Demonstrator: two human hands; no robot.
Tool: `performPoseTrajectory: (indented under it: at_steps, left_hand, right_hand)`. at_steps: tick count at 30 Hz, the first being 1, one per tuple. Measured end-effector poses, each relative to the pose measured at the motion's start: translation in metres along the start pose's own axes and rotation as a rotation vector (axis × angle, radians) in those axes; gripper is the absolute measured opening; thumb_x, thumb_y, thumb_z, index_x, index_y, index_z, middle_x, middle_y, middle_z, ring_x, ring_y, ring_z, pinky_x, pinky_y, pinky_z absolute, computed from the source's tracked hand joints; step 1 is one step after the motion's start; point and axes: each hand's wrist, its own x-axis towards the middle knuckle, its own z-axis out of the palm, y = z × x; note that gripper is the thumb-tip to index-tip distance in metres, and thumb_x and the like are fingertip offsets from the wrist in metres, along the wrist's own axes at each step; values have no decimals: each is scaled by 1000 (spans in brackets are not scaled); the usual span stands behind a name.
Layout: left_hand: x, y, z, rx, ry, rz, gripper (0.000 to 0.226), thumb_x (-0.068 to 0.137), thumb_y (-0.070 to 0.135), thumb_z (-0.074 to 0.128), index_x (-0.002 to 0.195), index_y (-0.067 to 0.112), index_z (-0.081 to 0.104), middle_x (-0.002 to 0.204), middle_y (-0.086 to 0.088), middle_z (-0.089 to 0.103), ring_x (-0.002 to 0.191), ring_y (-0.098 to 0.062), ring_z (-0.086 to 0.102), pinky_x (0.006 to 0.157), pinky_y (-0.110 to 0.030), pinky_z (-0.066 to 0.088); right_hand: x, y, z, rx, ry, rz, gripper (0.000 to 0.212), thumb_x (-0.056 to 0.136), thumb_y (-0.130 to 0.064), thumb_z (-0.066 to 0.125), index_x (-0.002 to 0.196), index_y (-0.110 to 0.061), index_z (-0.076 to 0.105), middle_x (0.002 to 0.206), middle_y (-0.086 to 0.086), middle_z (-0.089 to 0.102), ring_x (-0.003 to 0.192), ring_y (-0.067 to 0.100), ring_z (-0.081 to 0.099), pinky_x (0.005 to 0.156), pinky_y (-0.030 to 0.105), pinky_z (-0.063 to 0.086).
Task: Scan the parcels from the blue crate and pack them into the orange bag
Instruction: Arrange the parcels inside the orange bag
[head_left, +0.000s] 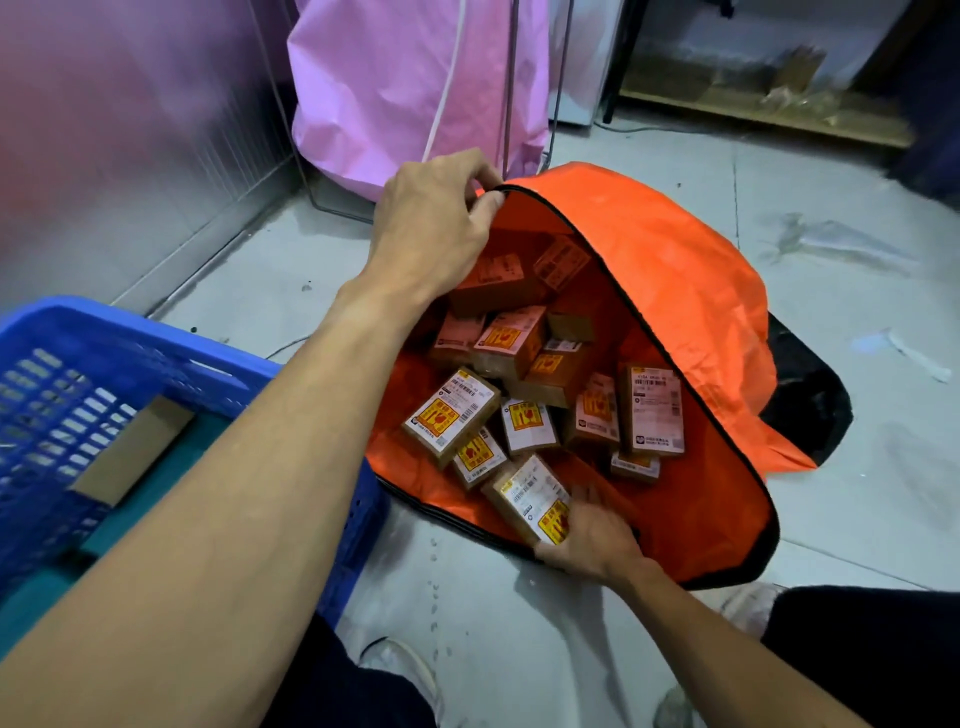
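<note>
Gripping barcoded, yellow-stickered parcel (527, 498), orange bag (675, 291)

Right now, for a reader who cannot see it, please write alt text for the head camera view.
The right hand holds a small labelled parcel inside the open orange bag, among many similar parcels, while the left hand grips its rim. A blue crate stands at the left.

A parcel sorting room: labelled parcels (524, 400), bare tiled floor (519, 623), pink sack (389, 93)

left hand (436, 218) pinching, arm stretched forward, right hand (589, 538) gripping
</note>
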Motion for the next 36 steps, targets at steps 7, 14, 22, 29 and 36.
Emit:
performPoseTrajectory:
  at_steps: [7,14,22,29,36]
  left_hand:
    - [-8,13,-5,9,-64,45,18,95,33,63,107,24,75,92,0,73,100,-30,67,89,-44,51]
    - [-14,20,-7,35,-64,91,14,98,29,62,106,20,71,89,-1,74,98,-30,67,85,-42,49]
    - [-11,29,-6,10,-73,99,14,98,29,62,107,22,70,81,8,64,97,-29,66,84,-40,47]
    - [-12,42,-10,-40,-83,91,15,96,31,62,104,23,71,84,6,66,97,-27,66,89,-41,50]
    - [-5,54,-15,-81,-133,139,12,94,31,63,99,26,73,85,13,59,96,-24,65,91,-41,51]
  right_hand:
    - [-9,-11,-38,653,249,185,97,62,-97,49,136,-35,43,121,-6,66,108,27,67,97,44,53]
    - [10,-56,-141,1143,215,186,72,76,-82,59,108,-19,69,96,9,79,71,21,64,59,29,48]
    - [28,-80,-194,1096,161,2,52,95,-55,62,136,-23,56,120,-3,59,107,19,58,91,33,44]
    - [49,-100,-83,899,-139,177,46,97,-43,65,128,-9,61,119,9,67,104,22,66,89,36,56]
    - [53,-152,-19,1133,-332,291,58,96,-50,64,142,-18,50,139,12,56,123,33,58,93,41,56]
